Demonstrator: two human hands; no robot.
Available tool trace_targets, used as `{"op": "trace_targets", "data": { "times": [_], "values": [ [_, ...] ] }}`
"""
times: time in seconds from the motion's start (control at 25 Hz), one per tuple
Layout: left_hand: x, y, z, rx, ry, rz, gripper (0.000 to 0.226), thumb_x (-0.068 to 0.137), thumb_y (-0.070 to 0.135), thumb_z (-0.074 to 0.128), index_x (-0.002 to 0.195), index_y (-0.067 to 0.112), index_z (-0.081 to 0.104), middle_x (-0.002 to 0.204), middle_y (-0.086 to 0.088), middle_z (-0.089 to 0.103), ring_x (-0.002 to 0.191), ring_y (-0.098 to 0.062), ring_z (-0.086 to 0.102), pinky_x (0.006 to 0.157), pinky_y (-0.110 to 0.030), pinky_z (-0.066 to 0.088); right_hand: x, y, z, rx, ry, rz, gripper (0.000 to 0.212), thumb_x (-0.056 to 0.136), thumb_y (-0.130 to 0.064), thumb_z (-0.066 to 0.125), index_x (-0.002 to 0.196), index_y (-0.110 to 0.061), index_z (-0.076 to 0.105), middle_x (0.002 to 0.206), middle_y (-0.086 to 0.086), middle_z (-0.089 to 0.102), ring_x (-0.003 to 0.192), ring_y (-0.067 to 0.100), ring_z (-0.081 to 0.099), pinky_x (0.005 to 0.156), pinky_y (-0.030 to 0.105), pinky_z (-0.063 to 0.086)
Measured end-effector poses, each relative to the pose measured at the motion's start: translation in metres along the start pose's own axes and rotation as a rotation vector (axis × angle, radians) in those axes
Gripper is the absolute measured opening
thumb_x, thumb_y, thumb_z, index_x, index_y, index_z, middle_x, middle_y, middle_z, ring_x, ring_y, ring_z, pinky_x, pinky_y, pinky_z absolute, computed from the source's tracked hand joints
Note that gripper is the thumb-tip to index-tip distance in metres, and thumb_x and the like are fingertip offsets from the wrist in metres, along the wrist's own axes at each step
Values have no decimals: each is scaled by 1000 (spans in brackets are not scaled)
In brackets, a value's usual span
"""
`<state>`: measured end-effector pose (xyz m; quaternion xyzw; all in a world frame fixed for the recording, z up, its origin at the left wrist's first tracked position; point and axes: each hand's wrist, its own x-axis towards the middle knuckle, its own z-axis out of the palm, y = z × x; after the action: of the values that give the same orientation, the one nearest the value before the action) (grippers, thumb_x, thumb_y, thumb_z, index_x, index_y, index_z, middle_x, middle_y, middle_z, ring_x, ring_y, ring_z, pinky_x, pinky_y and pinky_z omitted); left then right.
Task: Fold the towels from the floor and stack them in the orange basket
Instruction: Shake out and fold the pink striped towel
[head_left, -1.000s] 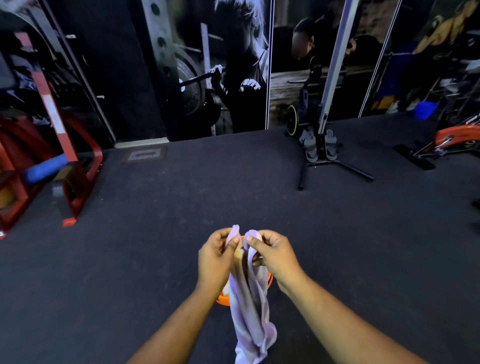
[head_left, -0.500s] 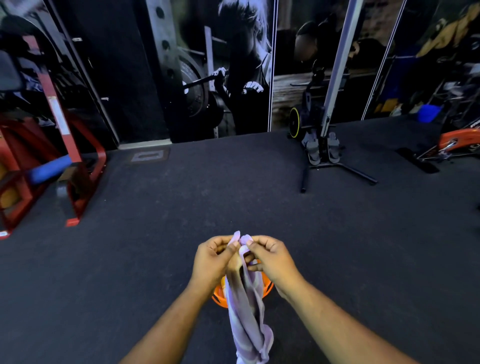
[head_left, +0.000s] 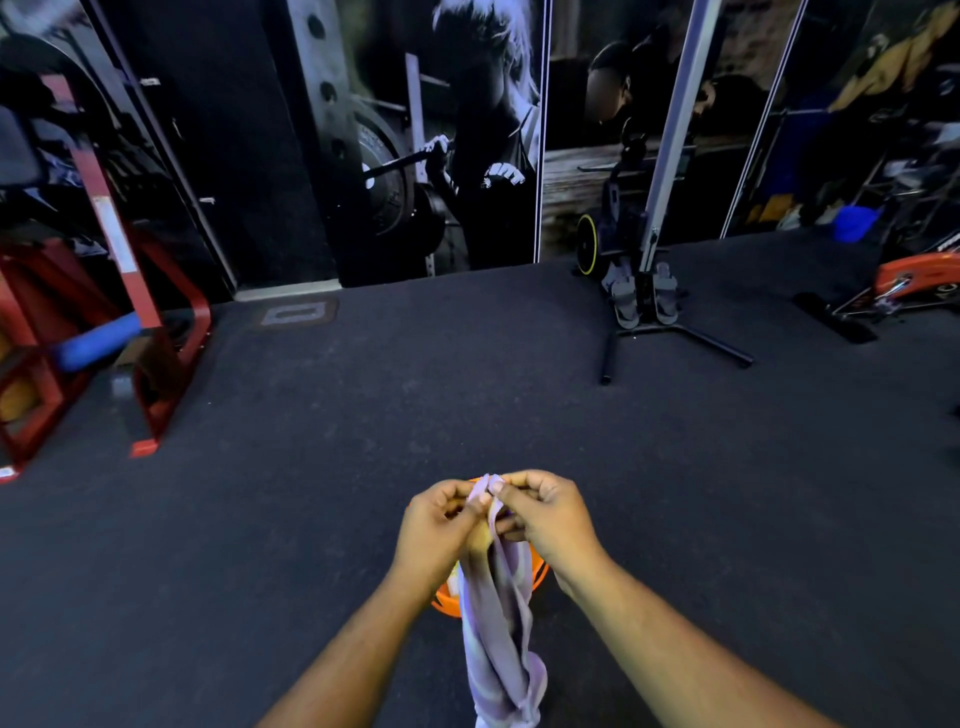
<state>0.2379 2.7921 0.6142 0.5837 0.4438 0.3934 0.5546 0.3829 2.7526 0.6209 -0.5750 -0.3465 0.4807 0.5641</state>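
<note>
At 6 o'clock over the orange basket (head_left: 447, 605), the left hand (head_left: 439, 525) and right hand (head_left: 545, 519) pinch together the top corners of a hanging towel (head_left: 498, 644)

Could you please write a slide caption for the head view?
Both hands, left and right, pinch a hanging lilac towel above the orange basket.

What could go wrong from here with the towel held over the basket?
1. Both hands, left and right, pinch the towel only at its top edge, close together; the rest hangs twisted, so a fold may well come out bunched rather than flat.
2. The basket is mostly hidden behind the towel and hands, so lowering the towel blind could miss it or catch its rim.
3. The loose lower end may drag on the floor.
</note>
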Motion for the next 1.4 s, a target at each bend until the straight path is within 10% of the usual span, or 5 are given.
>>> {"op": "trace_targets", "data": {
  "times": [0.76,0.92,1.12,1.28,1.4],
  "values": [
    [7,11,-10,377,-99,232,9,94,27,70,101,28,75,91,15,78,89,-5,73,83,-40,59,20,-1,-22,-209,-70,-184,13,88,-4,75,97,-14,72,74,2,70,61,10,64,61,22,52],
    [23,42,-21,147,-89,161,17,100,6,59,101,19,70,89,12,74,83,-3,65,76,-26,50,27,11,-37,-452,-282,-325,31,85,-33,78,113,-23,69,107,0,69,100,8,64,90,27,51],
    [49,99,-35,120,-58,235,27,103,-2,48,103,20,65,95,10,68,89,-1,60,82,-19,48,37,-1,-46,-763,-481,-272,5,82,-47,71,82,-43,67,68,-10,52,66,7,46,67,33,41],
    [72,136,-56,85,61,283,25,104,6,48,99,24,65,95,7,66,90,-7,59,85,-31,46,45,-15,-57,-1351,-658,-276,38,74,-58,57,96,-32,73,88,-8,64,96,17,57,94,42,48],
    [79,155,-57,217,-42,328,23,104,10,48,99,26,65,95,12,67,91,-4,59,85,-27,46,36,-28,-48,-983,-328,-595,22,88,-43,64,103,-30,72,101,-7,61,99,13,58,88,35,51]
  ]
}}
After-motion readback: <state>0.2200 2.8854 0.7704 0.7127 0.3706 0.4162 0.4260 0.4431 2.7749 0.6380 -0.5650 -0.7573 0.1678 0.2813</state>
